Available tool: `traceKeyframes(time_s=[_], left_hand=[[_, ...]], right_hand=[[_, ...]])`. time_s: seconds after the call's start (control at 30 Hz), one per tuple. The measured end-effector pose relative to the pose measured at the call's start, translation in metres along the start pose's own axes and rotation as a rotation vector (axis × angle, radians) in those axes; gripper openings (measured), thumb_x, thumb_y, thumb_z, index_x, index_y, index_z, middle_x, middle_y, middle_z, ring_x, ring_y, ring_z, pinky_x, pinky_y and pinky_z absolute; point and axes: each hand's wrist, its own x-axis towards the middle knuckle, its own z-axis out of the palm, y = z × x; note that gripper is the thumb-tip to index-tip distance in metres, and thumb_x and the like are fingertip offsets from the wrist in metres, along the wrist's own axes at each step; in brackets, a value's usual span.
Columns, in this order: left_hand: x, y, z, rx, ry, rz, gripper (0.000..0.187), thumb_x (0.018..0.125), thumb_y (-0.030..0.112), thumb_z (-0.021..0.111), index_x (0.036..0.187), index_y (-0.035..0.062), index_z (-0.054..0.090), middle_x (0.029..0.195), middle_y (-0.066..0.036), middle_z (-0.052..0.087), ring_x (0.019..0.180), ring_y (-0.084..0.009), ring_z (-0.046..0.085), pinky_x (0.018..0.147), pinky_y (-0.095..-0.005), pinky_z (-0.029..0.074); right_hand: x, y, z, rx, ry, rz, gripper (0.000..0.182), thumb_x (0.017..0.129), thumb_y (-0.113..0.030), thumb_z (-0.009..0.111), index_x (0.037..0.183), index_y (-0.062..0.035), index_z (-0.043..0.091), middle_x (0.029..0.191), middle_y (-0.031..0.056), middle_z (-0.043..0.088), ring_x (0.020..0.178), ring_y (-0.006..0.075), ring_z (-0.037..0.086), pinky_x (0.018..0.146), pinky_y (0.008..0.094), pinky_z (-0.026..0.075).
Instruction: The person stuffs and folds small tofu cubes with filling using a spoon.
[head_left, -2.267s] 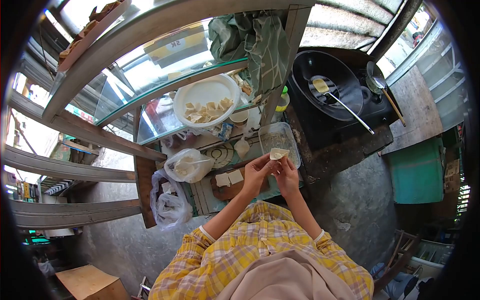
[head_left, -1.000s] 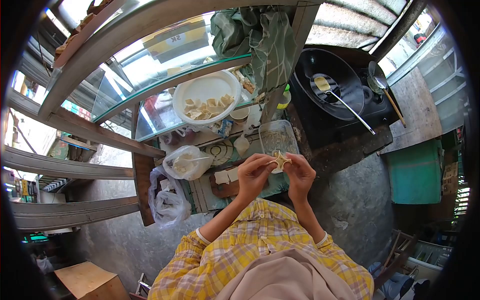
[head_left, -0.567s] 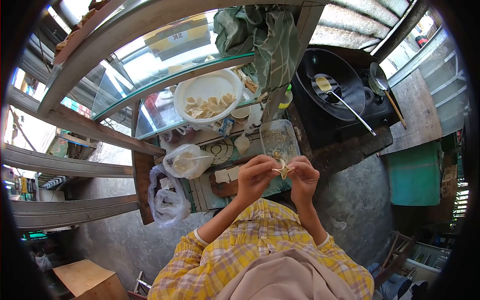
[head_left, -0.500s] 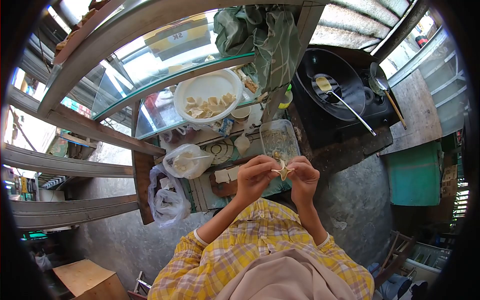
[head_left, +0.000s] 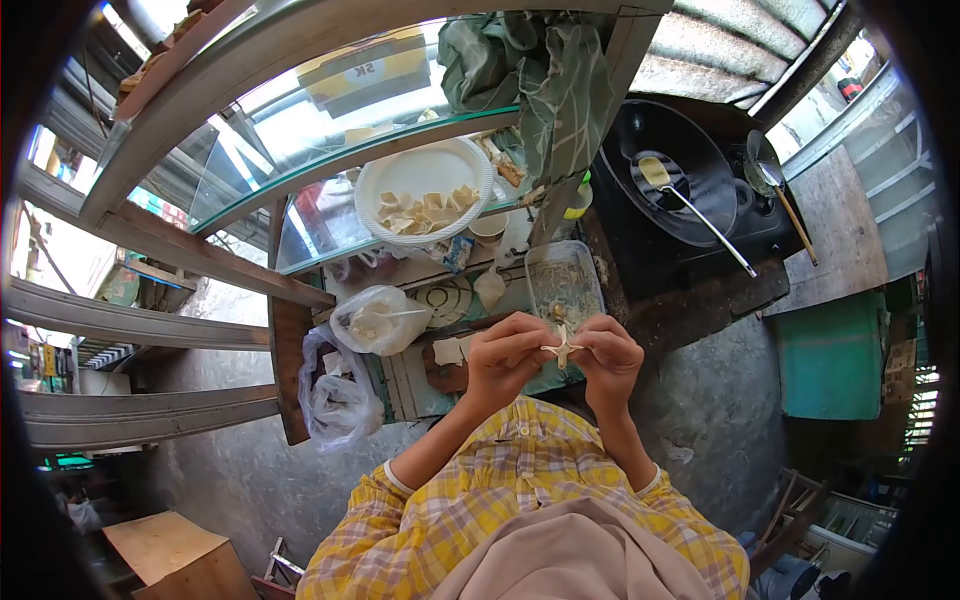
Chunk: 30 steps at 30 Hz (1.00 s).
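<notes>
Between my left hand (head_left: pixel 508 358) and my right hand (head_left: pixel 608 362), a small pale folded dough piece (head_left: pixel 563 349) is pinched at its two sides. Both hands are closed on it, fingertips a short gap apart. Just beyond them sits a clear plastic container (head_left: pixel 565 275) with some filling and a spoon-like thing in it. Pale flat wrappers (head_left: pixel 450 351) lie left of my left hand, partly hidden by it. A white plate (head_left: pixel 420 170) on the glass shelf holds several pale folded pieces.
At the right, a black wok (head_left: pixel 665 170) holds a spatula (head_left: pixel 700 215) with a metal handle. Plastic bags (head_left: pixel 378 320) lie at the left of the worktop. Wooden rails and glass shelf edges (head_left: pixel 350 160) rise at the left. A green cloth (head_left: pixel 567 100) hangs above.
The dough piece's edges have drawn closer together between my fingers, making it look narrower. The camera view has shifted slightly.
</notes>
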Motion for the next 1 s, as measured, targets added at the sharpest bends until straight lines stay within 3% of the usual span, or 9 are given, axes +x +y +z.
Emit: traceKeyframes(time_s=[0.3,0.53,0.77,0.87,1.0], left_hand=[[-0.005,0.001,-0.012,0.041,0.077,-0.06,0.017,0.071,-0.006,0.066,0.088,-0.0021,0.064,0.085,-0.009,0.062,0.076,-0.0168,0.059,0.066,-0.0257,0.045],[-0.005,-0.001,-0.035,0.012,0.246,-0.253,0.02,0.077,-0.007,0.063,0.096,-0.0042,0.063,0.094,-0.008,0.061,0.083,-0.0142,0.057,0.073,-0.0252,0.048],[0.006,0.001,-0.066,0.1,0.535,-0.373,0.03,0.081,0.005,0.064,0.11,0.0041,0.059,0.097,-0.005,0.062,0.086,-0.0084,0.057,0.071,-0.0218,0.047],[0.003,0.002,-0.08,0.141,0.577,-0.378,0.023,0.083,0.01,0.062,0.105,0.0041,0.06,0.095,-0.003,0.062,0.084,-0.0078,0.056,0.071,-0.022,0.046],[-0.008,0.0,-0.093,0.134,0.617,-0.394,0.02,0.085,0.012,0.06,0.103,0.0036,0.061,0.093,-0.002,0.062,0.083,-0.0074,0.056,0.071,-0.0223,0.046]], right_hand=[[0.006,0.005,0.01,-0.029,-0.067,0.052,0.02,0.065,0.012,0.069,0.082,0.0021,0.067,0.078,0.0063,0.059,0.073,0.0134,0.054,0.065,0.0244,0.043],[0.03,0.022,0.026,-0.154,-0.157,0.186,0.009,0.074,-0.003,0.068,0.083,-0.0024,0.066,0.077,0.0025,0.063,0.07,0.0085,0.055,0.061,0.0232,0.037],[0.095,0.064,0.061,-0.369,-0.202,0.057,0.011,0.075,-0.01,0.068,0.084,-0.0033,0.067,0.074,0.0018,0.065,0.063,0.0076,0.053,0.058,0.0235,0.036],[0.123,0.09,0.077,-0.487,-0.189,-0.069,0.011,0.075,-0.011,0.069,0.084,-0.0056,0.068,0.073,0.0014,0.064,0.061,0.0094,0.052,0.057,0.0247,0.037],[0.139,0.114,0.085,-0.58,-0.264,-0.084,0.012,0.074,-0.01,0.069,0.084,-0.0041,0.068,0.074,0.0031,0.064,0.061,0.0114,0.051,0.062,0.0274,0.041]])
